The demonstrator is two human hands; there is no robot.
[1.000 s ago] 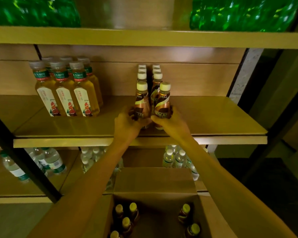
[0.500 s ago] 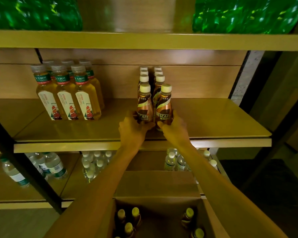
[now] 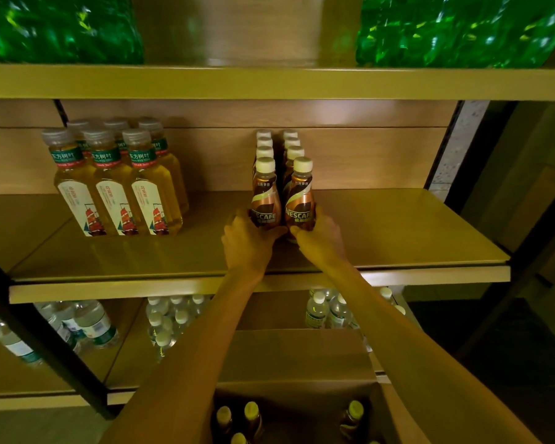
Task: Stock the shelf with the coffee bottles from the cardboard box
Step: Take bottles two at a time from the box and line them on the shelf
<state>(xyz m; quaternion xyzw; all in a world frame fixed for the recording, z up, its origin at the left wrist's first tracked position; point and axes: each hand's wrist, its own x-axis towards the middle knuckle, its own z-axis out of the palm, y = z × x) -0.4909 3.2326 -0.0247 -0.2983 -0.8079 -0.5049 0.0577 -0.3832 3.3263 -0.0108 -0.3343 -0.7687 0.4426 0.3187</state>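
left hand [image 3: 249,241] closed round base of left coffee bottle [image 3: 265,195] | right hand [image 3: 321,240] likewise on right coffee bottle [image 3: 301,197] | both set on shelf [image 3: 398,232], front of rows | judged rigid, slick-sleeved, moderately heavy; best gripped low | more left in cardboard box [image 3: 302,357]

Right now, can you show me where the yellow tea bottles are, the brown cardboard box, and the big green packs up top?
yellow tea bottles [image 3: 114,200], head view, label of the middle front bottle
brown cardboard box [image 3: 297,350], head view, its raised back flap
big green packs [image 3: 455,30], head view, the right pack's wrap
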